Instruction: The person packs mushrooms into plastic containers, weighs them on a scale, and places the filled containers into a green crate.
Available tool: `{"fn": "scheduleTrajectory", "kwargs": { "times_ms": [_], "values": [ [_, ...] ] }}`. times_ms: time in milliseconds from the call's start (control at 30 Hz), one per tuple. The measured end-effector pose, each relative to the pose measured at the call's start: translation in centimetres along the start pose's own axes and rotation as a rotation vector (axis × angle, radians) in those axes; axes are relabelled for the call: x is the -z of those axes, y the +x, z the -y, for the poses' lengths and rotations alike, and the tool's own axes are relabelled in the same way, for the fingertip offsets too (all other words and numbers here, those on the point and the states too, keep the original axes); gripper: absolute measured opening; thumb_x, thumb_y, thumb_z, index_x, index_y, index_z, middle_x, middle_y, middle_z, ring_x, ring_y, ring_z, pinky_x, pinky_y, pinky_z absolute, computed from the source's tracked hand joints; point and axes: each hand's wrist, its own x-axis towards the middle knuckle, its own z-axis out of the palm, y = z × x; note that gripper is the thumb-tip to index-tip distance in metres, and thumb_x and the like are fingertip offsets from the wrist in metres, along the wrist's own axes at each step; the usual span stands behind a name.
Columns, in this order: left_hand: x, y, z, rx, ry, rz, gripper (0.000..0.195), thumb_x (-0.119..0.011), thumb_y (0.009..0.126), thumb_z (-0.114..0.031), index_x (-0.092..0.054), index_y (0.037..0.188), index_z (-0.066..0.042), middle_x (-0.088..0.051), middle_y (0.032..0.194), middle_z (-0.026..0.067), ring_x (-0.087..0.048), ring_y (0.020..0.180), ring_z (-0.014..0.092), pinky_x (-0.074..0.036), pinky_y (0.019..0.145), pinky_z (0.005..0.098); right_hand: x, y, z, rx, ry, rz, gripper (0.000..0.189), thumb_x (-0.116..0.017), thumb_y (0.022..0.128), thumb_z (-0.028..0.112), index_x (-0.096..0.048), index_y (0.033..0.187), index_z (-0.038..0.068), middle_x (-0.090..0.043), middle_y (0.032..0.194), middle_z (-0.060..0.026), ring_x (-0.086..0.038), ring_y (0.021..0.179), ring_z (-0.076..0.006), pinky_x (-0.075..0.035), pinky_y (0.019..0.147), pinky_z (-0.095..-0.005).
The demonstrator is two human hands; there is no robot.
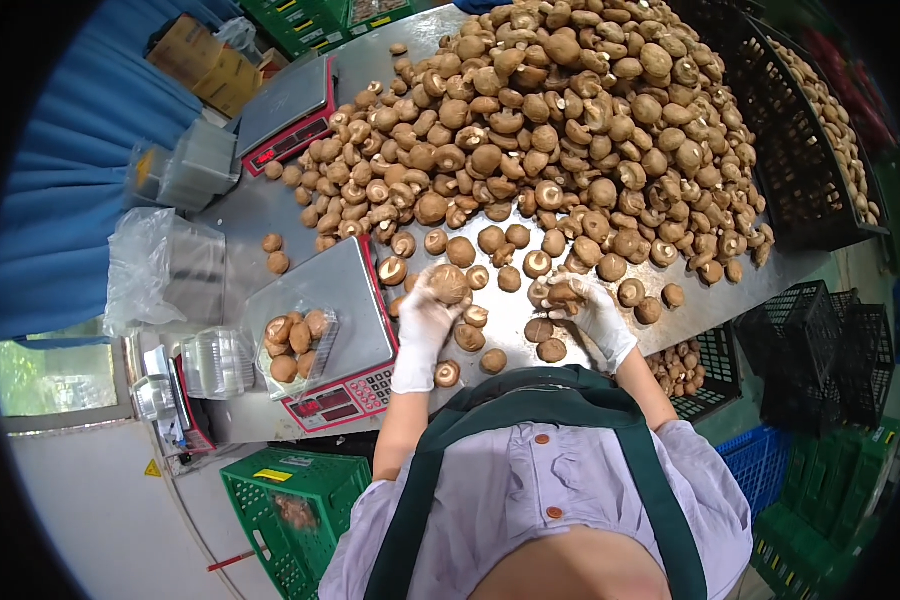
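My left hand [429,319], in a white glove, grips a round brown shiitake mushroom [448,284] above the metal table [506,326]. To its right, my gloved right hand [591,306] has its fingers around another mushroom [565,297]. Loose mushrooms lie between and around both hands, some cap up, some showing pale gills. Left of my left hand, a clear plastic tray [322,352] with several mushrooms rests on a digital scale [345,300] with a red frame. A large heap of shiitake mushrooms [540,135] rises beyond my hands.
A second scale [285,112] stands at the far left, near stacked clear trays [199,165] and a plastic bag [146,262]. A black crate [795,150] of mushrooms borders the heap on the right. Another black crate [724,375] sits below the table edge; a green crate [300,480] stands lower left.
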Motion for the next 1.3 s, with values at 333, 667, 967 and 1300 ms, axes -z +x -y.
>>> {"fn": "scheduleTrajectory", "kwargs": {
  "times_ms": [333, 667, 967, 1300],
  "values": [
    [-1.3, 7.0, 1.0, -0.616, 1.878, -0.052, 0.042, -0.057, 0.073, -0.012, -0.054, 0.114, -0.007, -0.056, 0.112, 0.0152, -0.060, 0.096, 0.028, -0.050, 0.077, 0.0385, 1.0, 0.5, -0.7, -0.015, -0.009, -0.064, 0.028, -0.047, 0.093, 0.027, -0.056, 0.106, 0.003, -0.064, 0.098, -0.0097, -0.063, 0.084, -0.0196, -0.052, 0.069, -0.0316],
    [-1.9, 9.4, -0.7, -0.410, 2.058, 0.162, 0.043, -0.057, 0.073, -0.017, -0.056, 0.115, -0.010, -0.057, 0.108, 0.0165, -0.061, 0.091, 0.029, -0.051, 0.075, 0.0374, 2.6, 1.0, -1.5, 0.039, -0.145, -0.141, 0.024, -0.050, 0.089, 0.021, -0.060, 0.100, 0.001, -0.064, 0.090, -0.0059, -0.061, 0.079, -0.0141, -0.051, 0.064, -0.0263],
    [-0.2, 2.4, 2.6, 0.339, -0.172, 0.293, 0.060, -0.047, 0.074, -0.017, -0.039, 0.131, -0.001, -0.054, 0.114, 0.0205, -0.060, 0.098, 0.033, -0.054, 0.072, 0.0432, -0.7, 2.6, -0.9, 0.308, -0.339, -0.106, 0.027, -0.049, 0.094, 0.024, -0.061, 0.104, 0.002, -0.064, 0.100, -0.0068, -0.058, 0.091, -0.0114, -0.045, 0.081, -0.0238],
    [1.2, 0.9, 5.7, 0.205, -0.152, 0.328, 0.043, -0.037, 0.091, -0.028, -0.046, 0.123, -0.002, -0.056, 0.118, 0.0140, -0.058, 0.103, 0.027, -0.049, 0.084, 0.0408, -4.7, 2.9, -2.1, 0.687, -0.778, -0.140, 0.035, -0.058, 0.089, 0.025, -0.056, 0.113, 0.000, -0.062, 0.109, -0.0123, -0.057, 0.101, -0.0184, -0.043, 0.090, -0.0293]
  ]
}}
